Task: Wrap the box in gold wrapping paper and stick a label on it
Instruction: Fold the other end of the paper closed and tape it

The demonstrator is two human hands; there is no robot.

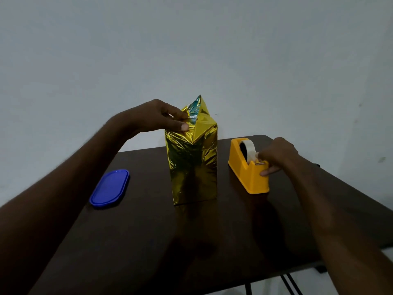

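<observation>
1. The scene is dim and underexposed; the wall reads as a flat grey-blue, darker toward the upper corners.
2. The dark brown table swallows most detail, and both forearms sink into near-black at the bottom corners.
3. The brightest patches are reflections on the gold wrapping paper, which throws crinkled glare (with a bluish-silver glint on the raised flap at the top).
4. A soft, faint shadow spreads from the wrapped box toward the table's near edge.
5. Wide-angle distortion stretches the arms and splays the table's edges outward.
6. Focus is soft overall, slightly smeared around the right hand at the yellow tape dispenser.
</observation>
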